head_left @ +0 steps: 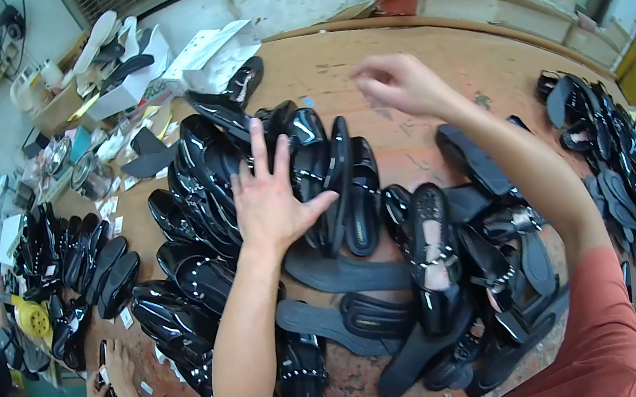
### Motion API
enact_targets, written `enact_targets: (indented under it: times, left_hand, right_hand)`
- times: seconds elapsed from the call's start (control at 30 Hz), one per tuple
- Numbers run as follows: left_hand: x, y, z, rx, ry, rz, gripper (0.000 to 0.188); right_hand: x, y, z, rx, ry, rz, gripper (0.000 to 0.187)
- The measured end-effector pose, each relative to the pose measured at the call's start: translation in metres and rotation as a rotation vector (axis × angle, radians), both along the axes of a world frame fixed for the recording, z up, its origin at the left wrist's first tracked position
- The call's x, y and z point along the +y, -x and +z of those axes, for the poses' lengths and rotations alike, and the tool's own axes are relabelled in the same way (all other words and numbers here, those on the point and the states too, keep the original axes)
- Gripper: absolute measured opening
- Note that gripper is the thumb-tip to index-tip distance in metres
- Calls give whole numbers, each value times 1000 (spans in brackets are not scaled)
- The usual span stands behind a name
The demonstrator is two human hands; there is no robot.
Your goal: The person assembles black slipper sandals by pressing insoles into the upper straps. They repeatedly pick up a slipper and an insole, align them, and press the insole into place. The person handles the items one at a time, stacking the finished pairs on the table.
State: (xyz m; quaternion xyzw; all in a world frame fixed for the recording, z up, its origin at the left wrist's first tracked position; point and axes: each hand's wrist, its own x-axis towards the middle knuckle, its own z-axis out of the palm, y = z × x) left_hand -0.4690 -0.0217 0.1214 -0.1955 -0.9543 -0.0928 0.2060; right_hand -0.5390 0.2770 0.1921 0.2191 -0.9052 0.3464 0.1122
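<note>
My left hand (271, 198) is open with fingers spread, laid over a dense cluster of glossy black patent shoes (201, 164) left of the table's middle. A black shoe (345, 185) leans on its side by the thumb. To the far right of it, above the bare wood, my right hand (404, 85) is raised with its fingers curled in; nothing shows in it. Below the hands lie loose black soles (348, 272) and a shoe with a studded strap (434, 250). A black shoe with its sole turned up (473, 158) lies under my right forearm.
Another pile of black shoes (587, 108) stands at the table's right end, and more shoes (73, 258) at the left. White paper and boxes (208, 56) sit at the back left. A co-worker's hands (115, 374) hold a shoe at lower left; another person is at lower right.
</note>
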Motion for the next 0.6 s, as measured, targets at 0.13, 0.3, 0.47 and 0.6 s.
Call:
enact_targets:
  times: [0.13,0.3,0.47,0.6]
  left_hand:
    - [0,5,2,-51,-77,-71,110]
    - [4,3,-11,-80,-127,-81,105]
    - [-2,2,-29,30,-129,42,51]
    - [11,5,-22,-17,-118,-43,58]
  right_hand:
    - [-61,191,-68,55,-395,16,29]
    - [-173,308,-104,55,-1039,236,41]
    - [-229,309,-135,35,-1084,153,35]
    - [-150,302,-104,68,-942,-95,30]
